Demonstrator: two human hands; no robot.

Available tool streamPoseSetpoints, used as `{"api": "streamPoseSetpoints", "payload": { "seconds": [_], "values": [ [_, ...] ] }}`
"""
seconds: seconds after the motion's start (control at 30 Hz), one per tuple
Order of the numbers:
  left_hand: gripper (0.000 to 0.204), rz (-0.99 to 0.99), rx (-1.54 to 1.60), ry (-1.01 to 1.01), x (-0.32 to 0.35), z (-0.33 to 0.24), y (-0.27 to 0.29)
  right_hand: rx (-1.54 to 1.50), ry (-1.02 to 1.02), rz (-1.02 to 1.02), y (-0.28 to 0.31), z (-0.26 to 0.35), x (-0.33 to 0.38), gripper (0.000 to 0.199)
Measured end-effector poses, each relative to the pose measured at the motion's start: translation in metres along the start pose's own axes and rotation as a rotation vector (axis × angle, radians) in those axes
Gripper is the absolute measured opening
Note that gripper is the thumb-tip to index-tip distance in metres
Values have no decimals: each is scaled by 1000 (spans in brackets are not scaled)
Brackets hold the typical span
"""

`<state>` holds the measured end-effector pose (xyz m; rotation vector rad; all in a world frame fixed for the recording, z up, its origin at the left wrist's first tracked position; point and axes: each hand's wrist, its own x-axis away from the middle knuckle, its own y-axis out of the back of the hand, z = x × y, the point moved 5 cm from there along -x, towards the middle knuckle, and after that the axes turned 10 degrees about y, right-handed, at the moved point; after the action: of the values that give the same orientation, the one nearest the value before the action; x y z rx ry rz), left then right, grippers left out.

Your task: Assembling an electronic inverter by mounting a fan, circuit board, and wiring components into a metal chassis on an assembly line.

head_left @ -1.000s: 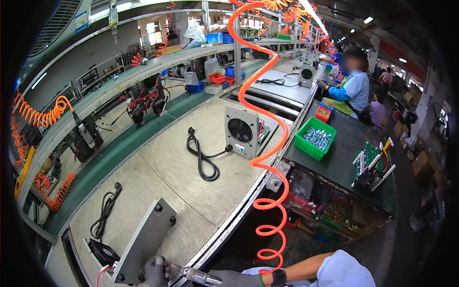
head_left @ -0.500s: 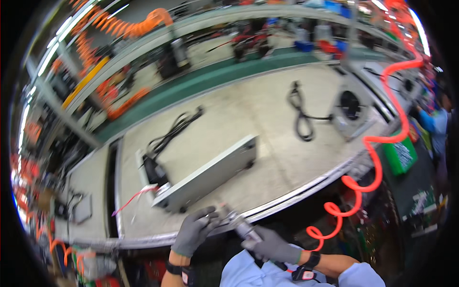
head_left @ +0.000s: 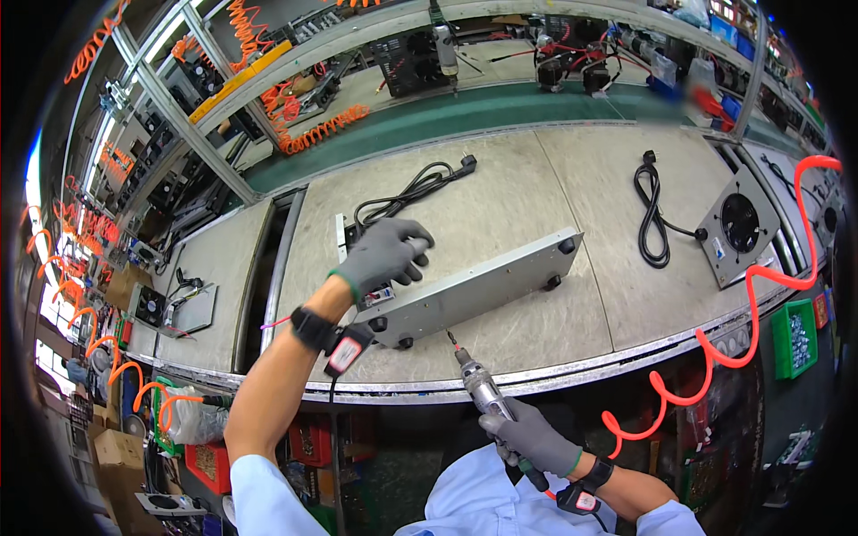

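Note:
A long grey metal panel point(head_left: 483, 284) with black rubber feet stands on edge on the worktop. Above its left end is my left hand point(head_left: 384, 257), in a grey glove, its fingers curled; whatever they hold, if anything, is hidden. Partly covered by this hand, a component with a black power cord point(head_left: 413, 192) lies behind the panel. In my right hand point(head_left: 539, 438), also gloved, is a pneumatic screwdriver point(head_left: 483, 390). Its bit points up and away from me, over the worktop's front edge and short of the panel.
To the right, a metal plate with a black fan point(head_left: 740, 223) has a coiled cord point(head_left: 655, 219) attached. An orange coiled air hose point(head_left: 755, 299) hangs along the right. Another screwdriver point(head_left: 445, 49) hangs at the back. A green bin point(head_left: 794, 339) stands right, a red bin point(head_left: 211, 464) below left.
My left hand has gone from beside the screwdriver's tip up and forward over the panel's left end. The screwdriver stays in my right hand. The view has shifted, with the bench sharper.

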<state>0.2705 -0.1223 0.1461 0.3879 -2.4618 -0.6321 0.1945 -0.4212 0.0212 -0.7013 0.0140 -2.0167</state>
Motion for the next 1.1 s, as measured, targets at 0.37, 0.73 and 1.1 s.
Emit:
{"api": "streamPoseSetpoints", "payload": {
  "seconds": [0.37, 0.73, 1.1],
  "values": [
    [32, 448, -522, 179, -77, 57, -39, -51, -18, -40, -9, -12, -15, 33],
    [27, 473, -624, 208, -97, 56, -51, -188, 151, -65, -19, -22, -16, 34],
    [28, 445, -655, 332, -93, 55, -55, -239, 178, 24, -18, -19, -15, 59]
  ]
}}
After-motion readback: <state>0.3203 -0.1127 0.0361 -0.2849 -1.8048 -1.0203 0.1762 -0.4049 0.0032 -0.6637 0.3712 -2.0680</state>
